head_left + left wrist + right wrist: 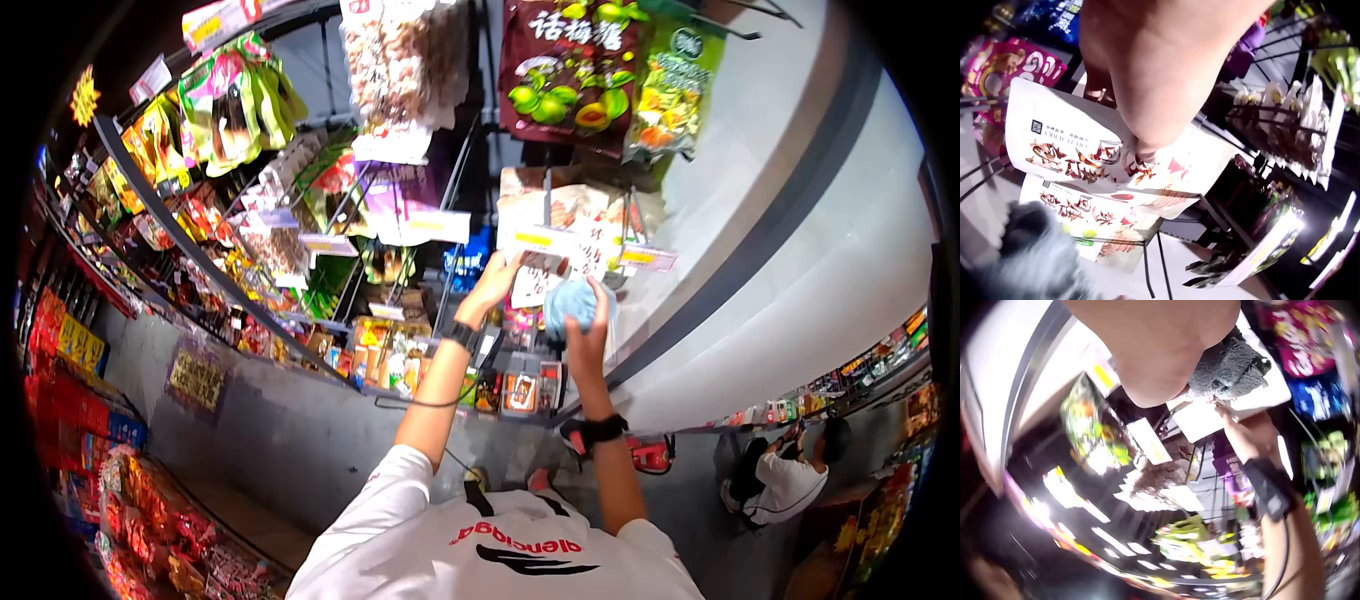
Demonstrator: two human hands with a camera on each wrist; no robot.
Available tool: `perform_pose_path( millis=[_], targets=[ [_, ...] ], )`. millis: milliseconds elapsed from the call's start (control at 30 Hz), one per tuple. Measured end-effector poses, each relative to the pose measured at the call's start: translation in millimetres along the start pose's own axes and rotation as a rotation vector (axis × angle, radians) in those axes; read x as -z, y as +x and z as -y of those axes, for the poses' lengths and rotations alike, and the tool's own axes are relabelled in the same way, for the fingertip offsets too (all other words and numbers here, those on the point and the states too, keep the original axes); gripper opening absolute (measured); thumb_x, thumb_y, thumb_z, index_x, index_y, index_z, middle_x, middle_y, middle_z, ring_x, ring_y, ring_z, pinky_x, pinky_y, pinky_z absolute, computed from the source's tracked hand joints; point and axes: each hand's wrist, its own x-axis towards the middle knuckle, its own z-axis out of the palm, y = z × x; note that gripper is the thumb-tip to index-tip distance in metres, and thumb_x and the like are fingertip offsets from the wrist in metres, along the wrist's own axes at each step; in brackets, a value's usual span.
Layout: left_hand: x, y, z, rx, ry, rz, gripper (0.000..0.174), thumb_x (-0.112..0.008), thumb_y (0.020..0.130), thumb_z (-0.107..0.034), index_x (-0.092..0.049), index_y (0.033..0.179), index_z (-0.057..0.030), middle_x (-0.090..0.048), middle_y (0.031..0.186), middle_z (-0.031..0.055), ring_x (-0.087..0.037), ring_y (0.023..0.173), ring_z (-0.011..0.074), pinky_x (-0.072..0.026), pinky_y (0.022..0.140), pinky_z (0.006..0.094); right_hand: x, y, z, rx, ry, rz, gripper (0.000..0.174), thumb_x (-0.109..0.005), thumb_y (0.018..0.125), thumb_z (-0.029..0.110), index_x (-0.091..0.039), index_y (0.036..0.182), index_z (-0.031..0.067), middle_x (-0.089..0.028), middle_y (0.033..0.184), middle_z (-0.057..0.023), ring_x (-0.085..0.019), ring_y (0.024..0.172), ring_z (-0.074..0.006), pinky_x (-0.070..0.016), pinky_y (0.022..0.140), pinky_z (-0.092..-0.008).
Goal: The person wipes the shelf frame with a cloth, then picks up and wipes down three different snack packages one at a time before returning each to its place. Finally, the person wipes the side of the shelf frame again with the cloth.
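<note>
My left hand (490,287) grips a white pouch labelled fruit jerky (1072,140) by its edge, thumb across the printed front. In my right hand (588,345) is a bunched blue-grey cloth (566,306), with the thumb and fingers around it. Seen from the right wrist, the cloth (1232,369) lies over the white pouch's surface, close to the left hand (1255,434). A second, similar pouch (1066,206) hangs just behind the held one.
Hooks with price tags (648,257) stick out around the hands. Above hang a dark red candy bag (565,70) and a green bag (675,90). A curved white panel (760,300) borders the right side. Another person (790,480) crouches at the lower right.
</note>
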Motion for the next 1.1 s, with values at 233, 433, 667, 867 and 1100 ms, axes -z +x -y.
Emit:
perform_pose_path(
  millis=[233, 433, 667, 867, 1100],
  targets=[
    [-18, -27, -2, 0.131, -0.334, -0.105, 0.037, -0.043, 0.105, -0.028, -0.054, 0.127, -0.0006, -0.062, 0.114, 0.0037, -0.057, 0.099, 0.0113, -0.0471, 0.089, 0.0287, -37, 20, -27, 0.412, -0.560, 0.285, 0.045, -0.056, 0.087, 0.005, -0.051, 0.132, 0.0046, -0.053, 0.117, -0.0272, -0.050, 0.116, -0.0450, -0.0380, 0.106, -0.0524],
    [-12, -41, -21, 0.213, -0.303, -0.043, 0.038, -0.042, 0.106, -0.032, -0.058, 0.118, -0.0006, -0.065, 0.104, 0.0027, -0.059, 0.093, 0.0099, -0.0477, 0.086, 0.0269, -37, 57, -16, 0.282, -0.824, 0.280, 0.039, -0.052, 0.089, 0.008, -0.050, 0.127, -0.0018, -0.058, 0.105, -0.0251, -0.057, 0.096, -0.0403, -0.0442, 0.088, -0.0476],
    [-3, -43, -20, 0.218, -0.132, -0.152, 0.039, -0.042, 0.106, -0.034, -0.059, 0.119, -0.0020, -0.064, 0.108, 0.0019, -0.056, 0.096, 0.0092, -0.0459, 0.086, 0.0265, -39, 6, -36, 0.469, -0.471, 0.349, 0.056, -0.051, 0.087, 0.000, -0.045, 0.142, 0.0090, -0.055, 0.115, -0.0279, -0.057, 0.102, -0.0428, -0.0434, 0.092, -0.0499],
    [-12, -28, -6, 0.026, -0.016, -0.357, 0.039, -0.044, 0.105, -0.029, -0.062, 0.108, 0.0048, -0.066, 0.093, 0.0042, -0.054, 0.086, 0.0092, -0.0463, 0.080, 0.0280, -40, 68, -29, 0.164, -0.352, -0.134, 0.058, -0.052, 0.085, 0.001, -0.038, 0.142, 0.0013, -0.052, 0.126, -0.0314, -0.052, 0.112, -0.0487, -0.0382, 0.101, -0.0500],
    [-29, -41, -54, -0.162, 0.744, -0.600, 0.060, -0.063, 0.091, -0.033, -0.041, 0.134, 0.0018, -0.061, 0.104, 0.0227, -0.061, 0.093, 0.0387, -0.0478, 0.082, 0.0438, -13, 12, -125, -0.747, 0.809, 0.151, 0.054, -0.049, 0.096, 0.020, -0.040, 0.143, -0.0027, -0.051, 0.140, -0.0127, -0.050, 0.126, -0.0230, -0.0374, 0.104, -0.0299]
  ],
)
